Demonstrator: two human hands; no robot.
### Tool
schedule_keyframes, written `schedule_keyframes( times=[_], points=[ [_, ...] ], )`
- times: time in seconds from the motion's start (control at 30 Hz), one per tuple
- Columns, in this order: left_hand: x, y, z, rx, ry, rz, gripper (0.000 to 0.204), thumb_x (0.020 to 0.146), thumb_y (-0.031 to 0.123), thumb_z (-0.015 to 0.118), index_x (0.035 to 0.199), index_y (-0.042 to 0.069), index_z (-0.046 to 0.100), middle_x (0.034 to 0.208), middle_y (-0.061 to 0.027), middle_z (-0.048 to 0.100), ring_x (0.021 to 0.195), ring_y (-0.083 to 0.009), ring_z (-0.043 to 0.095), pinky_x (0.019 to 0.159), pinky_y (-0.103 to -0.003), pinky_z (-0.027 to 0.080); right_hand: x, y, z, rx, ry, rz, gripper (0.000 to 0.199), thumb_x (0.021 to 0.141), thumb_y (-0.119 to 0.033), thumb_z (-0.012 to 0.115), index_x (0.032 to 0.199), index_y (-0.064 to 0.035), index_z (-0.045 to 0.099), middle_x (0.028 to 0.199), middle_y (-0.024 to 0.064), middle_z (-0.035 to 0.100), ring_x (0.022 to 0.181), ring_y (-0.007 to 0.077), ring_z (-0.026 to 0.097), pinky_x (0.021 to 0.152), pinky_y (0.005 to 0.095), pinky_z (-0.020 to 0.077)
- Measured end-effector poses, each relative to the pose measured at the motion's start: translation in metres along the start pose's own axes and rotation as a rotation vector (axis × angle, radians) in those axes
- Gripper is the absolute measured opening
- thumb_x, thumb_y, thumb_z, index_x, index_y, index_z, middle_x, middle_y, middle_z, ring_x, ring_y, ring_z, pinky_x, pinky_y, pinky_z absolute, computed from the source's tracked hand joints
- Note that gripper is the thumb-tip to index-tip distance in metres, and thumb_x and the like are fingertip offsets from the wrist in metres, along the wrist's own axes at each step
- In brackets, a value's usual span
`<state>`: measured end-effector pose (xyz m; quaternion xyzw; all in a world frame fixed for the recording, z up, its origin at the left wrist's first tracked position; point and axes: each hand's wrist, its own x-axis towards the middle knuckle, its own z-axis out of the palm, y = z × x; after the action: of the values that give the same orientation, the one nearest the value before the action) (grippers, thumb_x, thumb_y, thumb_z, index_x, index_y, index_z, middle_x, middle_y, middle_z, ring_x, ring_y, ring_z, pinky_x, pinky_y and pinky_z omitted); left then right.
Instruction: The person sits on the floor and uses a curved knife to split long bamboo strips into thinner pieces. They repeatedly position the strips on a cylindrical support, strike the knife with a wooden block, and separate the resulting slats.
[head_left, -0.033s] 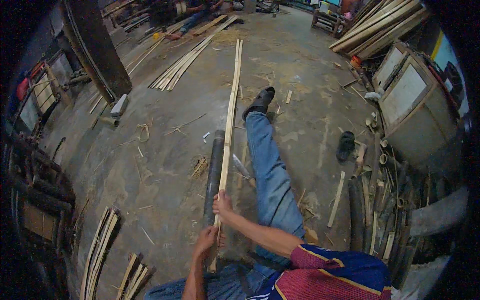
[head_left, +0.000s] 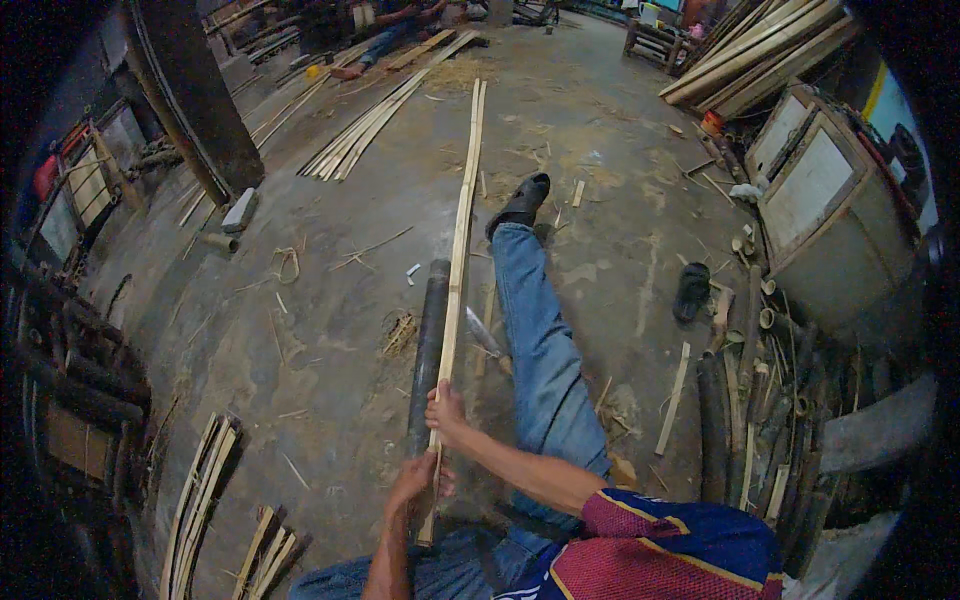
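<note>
Both of my hands are closed on long pale bamboo strips [head_left: 459, 260], which run away from me up the middle of the view and split slightly apart at the far end. My right hand [head_left: 447, 411] wraps round them just beyond my left hand [head_left: 418, 480], which grips nearer their close end. The short near end sticks out below my left hand, over my jeans. A dark round pole [head_left: 430, 335] lies along the left side of the strips. Between the strips and my outstretched leg [head_left: 545, 350] a knife blade [head_left: 482, 331] lies on the floor.
Bundled strips [head_left: 205, 490] lie at lower left, with more strips [head_left: 385, 115] fanned out farther off. Bamboo poles [head_left: 740, 380] and a cabinet [head_left: 815, 170] line the right side, near a dark sandal [head_left: 691, 292]. A pillar [head_left: 195, 95] stands at left; another person [head_left: 385, 40] sits far back.
</note>
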<state>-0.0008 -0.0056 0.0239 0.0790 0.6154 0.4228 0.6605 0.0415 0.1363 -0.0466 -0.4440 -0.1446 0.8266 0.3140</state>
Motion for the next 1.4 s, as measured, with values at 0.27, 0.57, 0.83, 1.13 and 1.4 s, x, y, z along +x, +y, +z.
schedule_keyframes(
  times=[0.27, 0.57, 0.83, 1.13, 1.4],
  points=[
    [0.004, 0.001, 0.017, 0.235, 0.138, 0.108, 0.043, 0.097, 0.048, 0.045, 0.078, 0.010, 0.052, 0.054, 0.0043, 0.041, 0.041, -0.0089, 0.035, 0.038, -0.028, 0.028, -0.009, -0.026, 0.008, 0.055, -0.085, -0.009, 0.048, 0.093, -0.059, 0.043, 0.088, -0.0109, 0.044, 0.057, -0.0045, 0.030, 0.043, 0.0069, 0.028, 0.036, 0.0224, 0.0251],
    [-0.001, 0.007, 0.021, 0.463, 0.194, 0.251, 0.047, 0.096, 0.048, 0.048, 0.072, 0.008, 0.050, 0.056, 0.0032, 0.046, 0.044, -0.0096, 0.042, 0.040, -0.029, 0.033, -0.010, -0.022, 0.006, 0.059, -0.092, -0.019, 0.047, 0.094, -0.058, 0.043, 0.090, -0.0110, 0.043, 0.059, -0.0033, 0.032, 0.044, 0.0070, 0.029, 0.036, 0.0223, 0.0253],
    [0.002, 0.008, 0.025, 0.642, 0.266, 0.261, 0.045, 0.090, 0.045, 0.058, 0.077, 0.003, 0.058, 0.056, -0.0014, 0.052, 0.046, -0.0128, 0.047, 0.042, -0.033, 0.037, 0.004, -0.018, -0.006, 0.104, -0.166, 0.013, 0.046, 0.094, -0.058, 0.043, 0.088, -0.0122, 0.043, 0.058, -0.0051, 0.029, 0.043, 0.0058, 0.028, 0.037, 0.0217, 0.0246],
    [0.005, -0.004, 0.021, 0.597, 0.342, 0.348, 0.044, 0.090, 0.040, 0.059, 0.076, -0.001, 0.059, 0.057, -0.0075, 0.055, 0.048, -0.0164, 0.053, 0.045, -0.036, 0.039, -0.018, -0.030, 0.013, -0.016, -0.104, -0.021, 0.041, 0.094, -0.052, 0.050, 0.084, -0.0130, 0.043, 0.058, -0.0058, 0.030, 0.044, 0.0048, 0.029, 0.037, 0.0211, 0.0242],
    [0.015, -0.007, 0.014, 0.729, 0.395, 0.409, 0.044, 0.089, 0.040, 0.058, 0.083, -0.003, 0.063, 0.063, -0.0183, 0.060, 0.056, -0.0281, 0.058, 0.055, -0.042, 0.044, 0.003, -0.018, 0.000, 0.102, -0.186, 0.058, 0.039, 0.095, -0.049, 0.050, 0.086, -0.0120, 0.046, 0.060, -0.0036, 0.036, 0.047, 0.0073, 0.034, 0.042, 0.0245, 0.0318]
  ],
)
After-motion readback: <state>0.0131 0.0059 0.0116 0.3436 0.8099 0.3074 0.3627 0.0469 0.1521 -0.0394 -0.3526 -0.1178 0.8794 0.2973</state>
